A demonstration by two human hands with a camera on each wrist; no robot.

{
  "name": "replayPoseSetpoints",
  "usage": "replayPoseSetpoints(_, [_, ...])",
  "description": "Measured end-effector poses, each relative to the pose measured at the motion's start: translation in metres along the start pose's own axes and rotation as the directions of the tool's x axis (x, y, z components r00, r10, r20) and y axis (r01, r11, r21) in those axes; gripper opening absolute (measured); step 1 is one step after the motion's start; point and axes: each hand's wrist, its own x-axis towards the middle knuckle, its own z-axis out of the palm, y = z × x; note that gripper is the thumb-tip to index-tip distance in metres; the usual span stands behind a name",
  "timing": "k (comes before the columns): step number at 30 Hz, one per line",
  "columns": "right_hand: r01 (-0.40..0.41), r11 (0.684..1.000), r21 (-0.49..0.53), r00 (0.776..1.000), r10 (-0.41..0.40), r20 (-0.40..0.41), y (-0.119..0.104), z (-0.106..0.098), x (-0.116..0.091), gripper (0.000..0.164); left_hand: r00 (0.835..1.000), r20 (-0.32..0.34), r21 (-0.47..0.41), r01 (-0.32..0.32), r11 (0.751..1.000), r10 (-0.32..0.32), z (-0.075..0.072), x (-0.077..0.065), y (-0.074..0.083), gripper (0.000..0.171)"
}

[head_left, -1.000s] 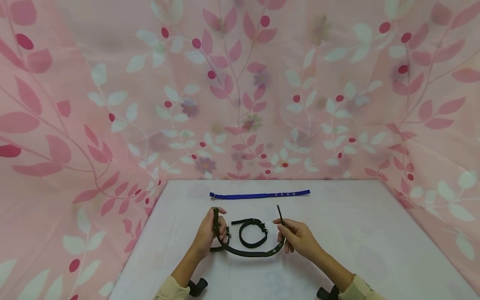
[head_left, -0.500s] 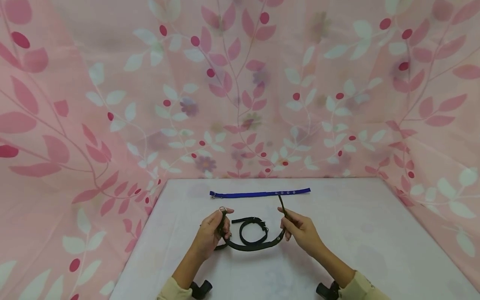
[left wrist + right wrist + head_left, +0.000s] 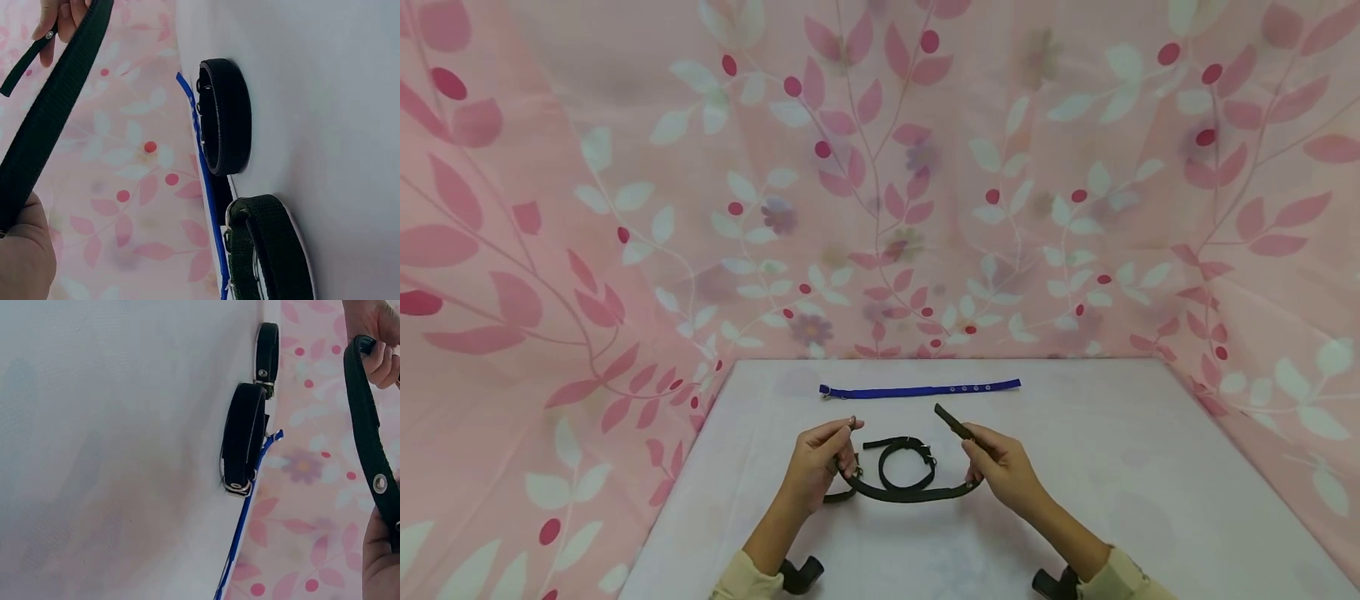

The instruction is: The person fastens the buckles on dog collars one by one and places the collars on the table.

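Observation:
A dark green collar with metal eyelets sags in a shallow curve between both hands, above the table. My left hand pinches its left end between thumb and fingers. My right hand pinches it near the eyelet end, whose tip sticks up and leftward. Metal eyelets show beside the right hand in the right wrist view. On the table just beyond the held collar lies a black collar, fastened in a ring. Another dark green collar stands looped near the left hand, partly hidden by it in the head view.
A blue collar with eyelets lies straight across the far part of the white table. Pink floral cloth hangs behind and at the sides. Black devices are worn at both wrists.
The held collar's right end has turned from edge-on to flat and now tilts left. Its left end has turned in my left fingers, so the metal fitting seen there earlier is hidden.

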Motion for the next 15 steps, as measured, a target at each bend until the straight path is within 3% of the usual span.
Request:
replayPoseSetpoints(3, [-0.019, 1.000, 0.010, 1.000, 0.019, 0.007, -0.0024, -0.0006, 0.0008, 0.020, 1.000, 0.017, -0.024, -0.015, 1.000, 0.016, 0.0019, 0.0007, 0.0029, 0.023])
replayPoseSetpoints(10, [-0.022, 1.000, 0.008, 0.998, 0.022, 0.058, -0.0074, -0.0005, 0.0033, 0.021, 0.999, -0.003, 0.099, -0.037, 0.994, 0.037, 0.0054, 0.0052, 0.0075, 0.039])
replayPoseSetpoints(15, [-0.031, 0.999, -0.043, 0.994, 0.035, 0.104, -0.0095, 0.0003, 0.0049, 0.019, 0.998, -0.005, 0.171, -0.061, 0.983, 0.063, 0.0093, 0.0055, 0.0096, 0.034])
